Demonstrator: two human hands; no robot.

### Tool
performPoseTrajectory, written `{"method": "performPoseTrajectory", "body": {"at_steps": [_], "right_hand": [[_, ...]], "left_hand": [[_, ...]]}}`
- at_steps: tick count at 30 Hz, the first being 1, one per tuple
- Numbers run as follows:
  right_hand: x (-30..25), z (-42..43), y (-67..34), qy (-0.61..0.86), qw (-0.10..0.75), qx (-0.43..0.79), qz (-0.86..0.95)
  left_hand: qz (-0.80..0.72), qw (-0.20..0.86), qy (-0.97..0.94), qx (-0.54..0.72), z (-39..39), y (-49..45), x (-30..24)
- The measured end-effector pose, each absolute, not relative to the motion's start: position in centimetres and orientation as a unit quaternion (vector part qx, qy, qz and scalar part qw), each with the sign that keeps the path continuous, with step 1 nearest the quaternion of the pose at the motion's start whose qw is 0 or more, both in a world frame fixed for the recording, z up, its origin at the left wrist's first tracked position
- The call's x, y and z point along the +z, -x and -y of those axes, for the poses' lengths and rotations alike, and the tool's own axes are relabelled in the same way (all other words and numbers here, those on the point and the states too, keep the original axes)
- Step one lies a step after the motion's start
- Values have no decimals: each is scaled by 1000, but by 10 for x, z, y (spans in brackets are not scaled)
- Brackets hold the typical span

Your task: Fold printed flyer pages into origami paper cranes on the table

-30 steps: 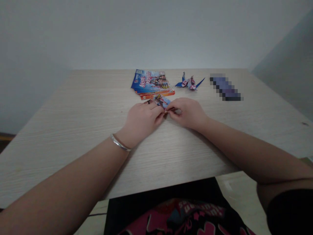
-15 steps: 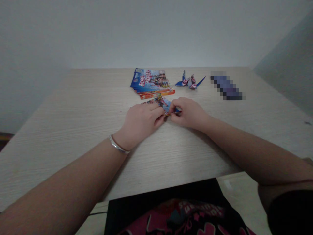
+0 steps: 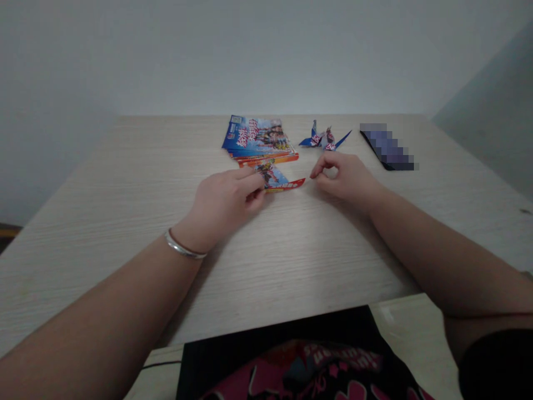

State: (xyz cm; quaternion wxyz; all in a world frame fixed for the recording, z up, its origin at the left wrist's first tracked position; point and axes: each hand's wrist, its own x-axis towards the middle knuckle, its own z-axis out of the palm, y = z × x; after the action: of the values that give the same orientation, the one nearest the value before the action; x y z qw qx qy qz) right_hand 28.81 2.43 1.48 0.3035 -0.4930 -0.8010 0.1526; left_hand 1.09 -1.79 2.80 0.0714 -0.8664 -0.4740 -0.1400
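A colourful printed paper sheet (image 3: 277, 175), with a red strip along its near edge, lies on the table with its right end slightly lifted. My left hand (image 3: 227, 200), a silver bangle at its wrist, grips the sheet's left part; the fingers and palm cover that side. Just right of the red tip is my right hand (image 3: 343, 180), thumb and forefinger bent together in a pinch. A small gap separates them from the paper, and nothing shows between them. Beyond this hand stand folded paper cranes (image 3: 322, 139) in blue, white and red.
Behind the sheet, a fanned stack of printed flyers (image 3: 260, 136) lies near the table's back edge. A dark phone-like slab (image 3: 389, 150), partly pixelated, rests at the right. The pale wooden table (image 3: 266, 261) meets a wall at the back.
My right hand has let go of the paper and moved right, away from it. My left hand has shifted slightly left. The sheet's right end with its red strip now shows.
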Motion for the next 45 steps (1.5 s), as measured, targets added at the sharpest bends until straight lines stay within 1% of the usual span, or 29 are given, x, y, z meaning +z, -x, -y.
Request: {"method": "performPoseTrajectory", "body": {"at_steps": [3,5,7,10,15,21,25,28,32,37,45], "right_hand": [[11,-27,-288,461,384,185,778],[9,-24,-282,404,395,224,794],[8,-19,-275,371,387,247,807],[7,-13,-266,375,372,247,813],[7,-9,-255,360,371,172,839],[7,-2,-241,368,340,106,859],[5,1,-239,351,328,90,872],[5,-1,-244,317,320,117,885],[9,-6,-257,282,314,200,885],[15,-10,-273,299,342,257,853],[10,-22,-294,309,334,360,814]], "left_hand": [[463,38,868,-175,16,-9,23],[435,6,877,-203,14,-8,21],[412,-21,883,-226,12,-8,20],[395,-44,883,-251,10,-7,21],[405,-61,874,-262,14,-11,20],[409,-82,861,-290,22,-18,18],[407,-79,866,-281,21,-18,18],[398,-77,875,-264,19,-17,19],[402,-62,888,-216,15,-15,20],[401,-51,896,-183,12,-13,24],[432,-69,890,-127,7,-7,28]]}}
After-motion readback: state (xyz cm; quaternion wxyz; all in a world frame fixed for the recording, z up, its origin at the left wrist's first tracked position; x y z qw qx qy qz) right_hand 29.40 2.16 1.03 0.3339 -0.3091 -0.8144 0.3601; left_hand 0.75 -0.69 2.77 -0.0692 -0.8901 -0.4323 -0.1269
